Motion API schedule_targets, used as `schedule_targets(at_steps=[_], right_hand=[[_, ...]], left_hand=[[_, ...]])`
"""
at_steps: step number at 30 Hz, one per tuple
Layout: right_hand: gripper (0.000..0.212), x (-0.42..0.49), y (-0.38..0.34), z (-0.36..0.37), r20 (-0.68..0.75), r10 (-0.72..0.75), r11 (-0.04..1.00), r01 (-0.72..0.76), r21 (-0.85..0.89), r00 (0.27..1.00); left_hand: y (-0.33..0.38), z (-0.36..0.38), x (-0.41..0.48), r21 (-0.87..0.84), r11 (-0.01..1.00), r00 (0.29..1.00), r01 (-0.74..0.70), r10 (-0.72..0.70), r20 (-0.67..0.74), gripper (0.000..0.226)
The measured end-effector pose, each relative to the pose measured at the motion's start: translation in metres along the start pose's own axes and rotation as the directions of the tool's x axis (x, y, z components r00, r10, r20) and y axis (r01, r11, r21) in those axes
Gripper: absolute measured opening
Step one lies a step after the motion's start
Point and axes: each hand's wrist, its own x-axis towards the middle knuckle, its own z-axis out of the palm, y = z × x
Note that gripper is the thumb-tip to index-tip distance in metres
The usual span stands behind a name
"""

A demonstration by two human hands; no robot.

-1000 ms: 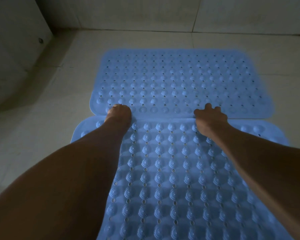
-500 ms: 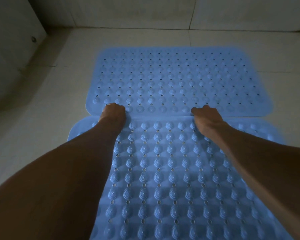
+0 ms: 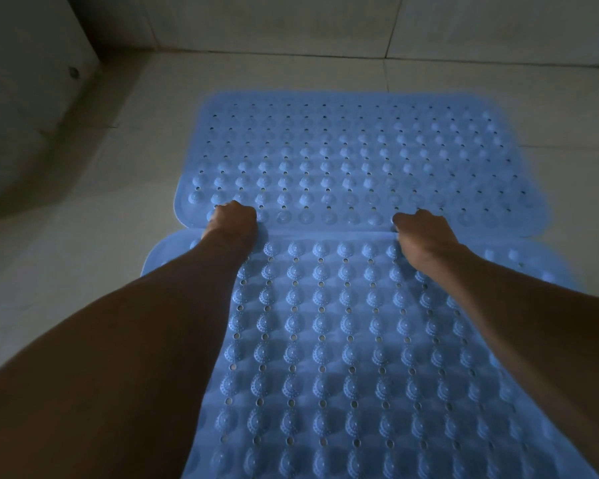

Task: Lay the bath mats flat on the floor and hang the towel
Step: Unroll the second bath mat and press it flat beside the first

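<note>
Little has moved, hands stay at seam | left hand, right hand curled gripping near blue studded rubber mat far edge | far blue perforated mat at 12 o'clock, flat on pale tiled floor

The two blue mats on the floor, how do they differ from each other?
The far mat lies crosswise near the wall, untouched on its far side; the near mat runs lengthwise toward the camera. Both the left hand and right hand are curled at the seam where the mats meet. The near mat's bumps look larger, being closer. Both are blue, studded and perforated.
</note>
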Motion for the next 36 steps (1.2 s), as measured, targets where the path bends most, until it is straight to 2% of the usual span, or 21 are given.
schedule_targets(at_steps=[6,11,18,23,27,30,33,36], right_hand=[[0.040,-0.005,-0.001,0.003,0.006,0.053,0.998,-0.053,0.039,0.999],[0.058,-0.005,-0.005,0.003,-0.002,0.109,0.991,-0.109,0.073,0.994],[0.028,-0.011,-0.007,0.002,0.001,0.093,0.995,-0.093,0.024,0.996],[0.026,-0.015,-0.005,-0.006,0.037,0.105,0.993,-0.107,0.056,0.994],[0.031,-0.018,-0.005,-0.011,0.134,0.157,0.976,-0.175,0.130,0.978],[0.038,-0.022,-0.003,-0.021,0.201,0.184,0.966,-0.214,0.144,0.962],[0.043,-0.032,0.001,-0.038,0.139,0.219,0.959,-0.239,0.151,0.966],[0.047,-0.049,0.016,-0.062,0.046,0.239,0.960,-0.243,0.137,0.970]], left_hand=[[0.002,0.002,0.001,0.011,1.000,1.000,-0.006,0.006,-0.001,0.031],[0.001,0.005,0.004,-0.017,1.000,1.000,0.005,-0.005,0.005,0.030],[0.005,0.002,0.000,0.053,0.998,0.999,0.015,-0.018,0.049,0.028],[0.011,-0.008,-0.008,0.079,0.997,0.998,0.015,-0.020,0.062,0.030],[0.022,-0.022,-0.019,0.080,0.997,0.995,0.023,-0.030,0.091,0.034],[0.038,-0.037,-0.026,-0.009,0.999,0.993,0.037,-0.036,0.108,0.037],[0.060,-0.062,-0.030,-0.079,0.996,0.998,0.029,-0.024,0.064,0.041],[0.084,-0.098,-0.036,-0.101,0.994,0.998,-0.052,0.049,-0.028,0.053]])
